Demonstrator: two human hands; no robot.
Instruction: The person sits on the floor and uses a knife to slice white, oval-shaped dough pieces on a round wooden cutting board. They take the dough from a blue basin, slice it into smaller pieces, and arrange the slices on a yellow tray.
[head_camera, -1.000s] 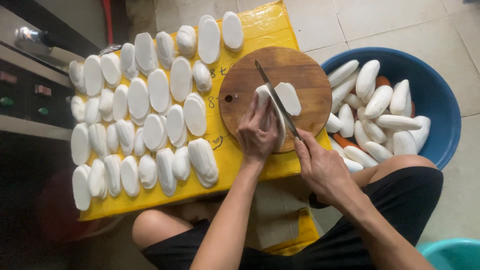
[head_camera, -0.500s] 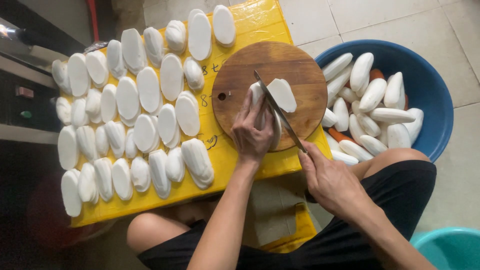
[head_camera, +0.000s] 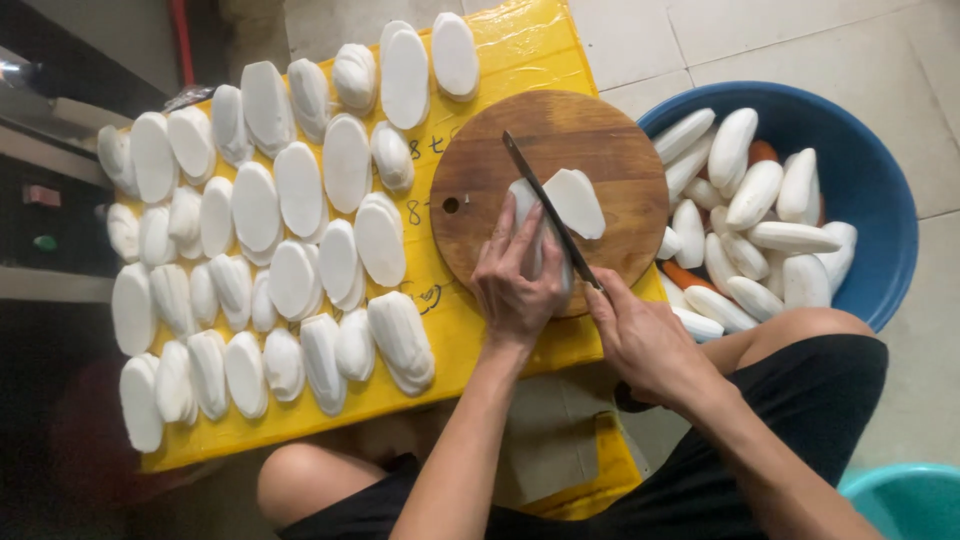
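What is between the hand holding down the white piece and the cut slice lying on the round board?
In the head view, the knife blade runs between the left hand and the cut slice on the wooden board.

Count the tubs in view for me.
2. A blue tub of peeled white roots sits right of the cutting board; a teal tub is cut off at the bottom right corner.
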